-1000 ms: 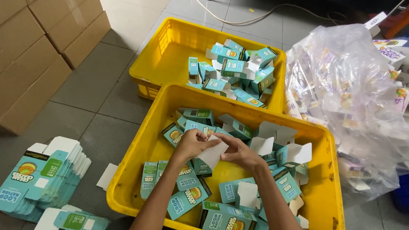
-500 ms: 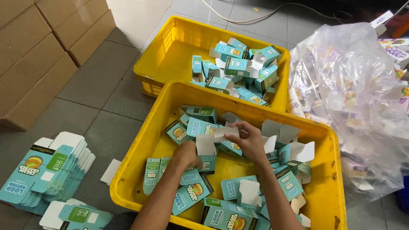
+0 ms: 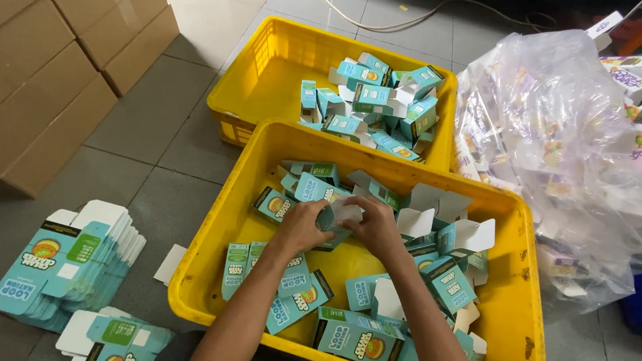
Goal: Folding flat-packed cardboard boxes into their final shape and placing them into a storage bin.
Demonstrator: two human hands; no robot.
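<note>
My left hand and right hand are together over the near yellow plastic crate, both closed on one small teal-and-white printed cardboard carton, held just above the heap of folded cartons. My left fingers wrap its side and my right fingers press the white flap end; I can't tell how far the flaps are tucked, since my fingers hide them.

The risks, as I judge them: the card is thin, so a hard squeeze could crease a panel or bend a flap. The loose teal cartons beneath my wrists lie every way, with white flaps standing up, and my forearms could snag or crush one. If my grip slips, the carton drops among the others and is hard to pick out again.

Farther out, the second yellow plastic crate behind holds more teal cartons, a clear plastic bag of white printed boxes bulges on my right, and a stack of flat teal carton blanks lies on the grey tiled floor by brown cardboard boxes.

Compared with half a second ago, my hands sit lower and closer to me, and the white flap that stood up between them is now folded down.
</note>
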